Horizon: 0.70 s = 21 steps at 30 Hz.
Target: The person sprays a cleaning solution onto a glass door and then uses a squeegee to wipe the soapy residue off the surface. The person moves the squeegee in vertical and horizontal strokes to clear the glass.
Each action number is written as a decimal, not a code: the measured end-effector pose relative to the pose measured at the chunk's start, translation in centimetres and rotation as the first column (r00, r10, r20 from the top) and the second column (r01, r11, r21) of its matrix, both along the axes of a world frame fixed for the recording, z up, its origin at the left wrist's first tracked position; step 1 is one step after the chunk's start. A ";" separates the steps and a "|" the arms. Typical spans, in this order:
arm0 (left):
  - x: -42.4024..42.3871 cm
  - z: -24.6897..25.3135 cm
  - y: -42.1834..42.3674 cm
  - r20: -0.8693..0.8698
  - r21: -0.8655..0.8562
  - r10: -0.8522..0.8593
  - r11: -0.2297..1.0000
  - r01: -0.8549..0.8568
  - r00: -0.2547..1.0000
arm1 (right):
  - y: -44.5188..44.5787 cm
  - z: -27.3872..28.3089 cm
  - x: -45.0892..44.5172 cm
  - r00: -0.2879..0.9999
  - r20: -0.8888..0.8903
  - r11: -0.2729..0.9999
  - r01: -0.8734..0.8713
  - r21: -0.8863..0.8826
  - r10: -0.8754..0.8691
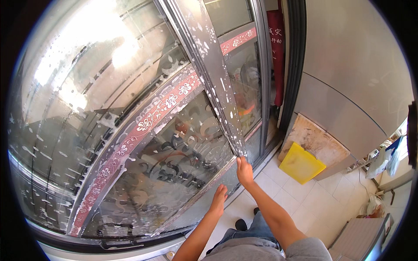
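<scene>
A large sliding glass door [183, 140] in a dark metal frame fills the left and middle of the view, spattered with white soapy foam. Across its glass runs a red band [143, 125] with white flowers. My right hand [245, 171] is at the foot of the foamy upright metal stile [225, 94], its fingers curled against the frame. Whether something small is inside those fingers is hidden. Lower and to the left, my left hand [218, 199] is raised in front of the door's grey bottom panel [196, 208], fingers extended, with nothing visible in it.
A yellow board [302, 163] leans on a stained board [313, 138] against grey cabinet panels [336, 107] at right. A dark red cloth [276, 58] bearing writing hangs beyond the door frame. Plastic bags [378, 166] hang at far right, above pale floor tiles [294, 199].
</scene>
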<state>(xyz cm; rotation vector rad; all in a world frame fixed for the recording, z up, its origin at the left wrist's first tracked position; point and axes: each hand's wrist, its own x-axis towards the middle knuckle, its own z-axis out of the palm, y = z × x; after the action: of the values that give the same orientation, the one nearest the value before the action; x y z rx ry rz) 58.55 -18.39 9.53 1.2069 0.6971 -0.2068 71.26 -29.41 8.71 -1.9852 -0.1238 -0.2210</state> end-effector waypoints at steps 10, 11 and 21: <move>2.0 2.1 -1.3 0.035 0.016 -0.026 1.000 0.026 0.999 | -1.9 -1.2 -0.1 0.999 -0.030 1.000 -0.019 -0.011 0.019; 1.7 1.7 -1.0 0.031 0.010 -0.013 1.000 0.012 0.999 | -1.7 -1.2 -0.4 0.999 -0.039 0.999 -0.033 0.007 0.034; 3.7 3.3 -2.0 0.118 -0.002 -0.022 1.000 0.023 0.993 | -1.0 7.1 3.6 0.990 0.119 0.993 -0.083 0.088 0.072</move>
<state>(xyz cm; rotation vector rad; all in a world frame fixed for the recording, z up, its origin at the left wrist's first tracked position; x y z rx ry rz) 62.24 -20.44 12.85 1.2143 0.5798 -0.1537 74.90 -30.37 15.81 -1.8717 -0.2601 -0.2864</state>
